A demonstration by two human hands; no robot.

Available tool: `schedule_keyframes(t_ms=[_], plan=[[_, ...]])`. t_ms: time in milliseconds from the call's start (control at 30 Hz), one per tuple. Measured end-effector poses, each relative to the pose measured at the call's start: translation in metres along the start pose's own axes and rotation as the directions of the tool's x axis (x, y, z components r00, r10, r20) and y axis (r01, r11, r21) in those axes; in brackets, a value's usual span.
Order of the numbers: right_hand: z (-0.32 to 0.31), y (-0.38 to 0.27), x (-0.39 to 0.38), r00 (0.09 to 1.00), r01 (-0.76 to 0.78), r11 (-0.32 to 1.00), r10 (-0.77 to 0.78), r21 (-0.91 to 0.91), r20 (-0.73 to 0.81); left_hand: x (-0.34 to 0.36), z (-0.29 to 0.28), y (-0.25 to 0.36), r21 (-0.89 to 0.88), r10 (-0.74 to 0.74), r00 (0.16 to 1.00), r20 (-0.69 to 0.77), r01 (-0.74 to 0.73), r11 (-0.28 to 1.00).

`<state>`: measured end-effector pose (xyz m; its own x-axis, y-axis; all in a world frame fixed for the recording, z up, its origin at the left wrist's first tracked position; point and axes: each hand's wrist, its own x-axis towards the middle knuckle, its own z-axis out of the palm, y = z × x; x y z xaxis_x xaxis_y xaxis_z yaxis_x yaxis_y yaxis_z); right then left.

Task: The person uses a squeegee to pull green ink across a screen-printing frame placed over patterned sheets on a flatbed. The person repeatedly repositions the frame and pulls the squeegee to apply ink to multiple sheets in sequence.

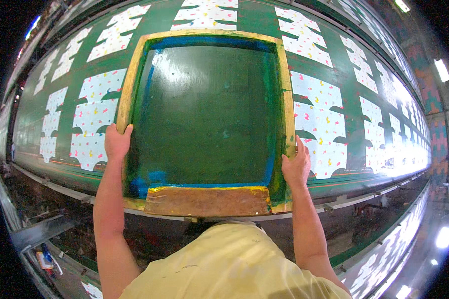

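Note:
A wooden-framed printing screen [209, 34] lies before me over the long green table. Its dark green mesh [209, 119] has blue colour smeared along the edges. My left hand [117, 141] is closed around the left rail, thumb on the wood. On the opposite rail, my right hand [297, 163] grips from the outside, its fingers bent over the edge. Across the near end inside the frame is a brown flat strip [207, 201] with a yellow upper edge; I cannot tell whether it is loose. White cut pieces with small coloured prints [97, 117] flank the screen.
The green table [257, 17] stretches left and right, with more printed white pieces [317, 124] in rows. A metal rail [364, 195] follows its near edge. Another table with white pieces [389, 259] appears at the lower right. Bottles or small items [46, 260] stand low at left.

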<state>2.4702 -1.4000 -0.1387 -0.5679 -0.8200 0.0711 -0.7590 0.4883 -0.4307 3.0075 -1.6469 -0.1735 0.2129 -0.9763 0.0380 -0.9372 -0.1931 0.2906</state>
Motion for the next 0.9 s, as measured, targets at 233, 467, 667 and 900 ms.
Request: schedule_keyframes(t_ms=[233,467,667,900], plan=[[-0.004,-0.009,0.005,0.999,-0.014,0.997,0.018,0.079,-0.047,0.006,0.005,-0.014,-0.144,0.02,1.0,0.001,-0.02,0.989],[-0.034,-0.013,0.008,0.994,0.069,0.976,-0.05,0.206,-0.095,0.026,0.006,-0.03,-0.228,0.03,0.996,0.079,-0.011,0.974],[-0.067,0.024,0.032,0.985,0.076,0.977,-0.043,0.198,-0.17,0.011,0.003,0.017,-0.385,0.03,0.997,0.073,0.001,0.923],[-0.112,0.142,0.079,0.981,0.006,0.989,0.023,0.149,-0.192,-0.059,0.033,0.139,-0.5,0.046,0.998,0.049,-0.015,0.866]])
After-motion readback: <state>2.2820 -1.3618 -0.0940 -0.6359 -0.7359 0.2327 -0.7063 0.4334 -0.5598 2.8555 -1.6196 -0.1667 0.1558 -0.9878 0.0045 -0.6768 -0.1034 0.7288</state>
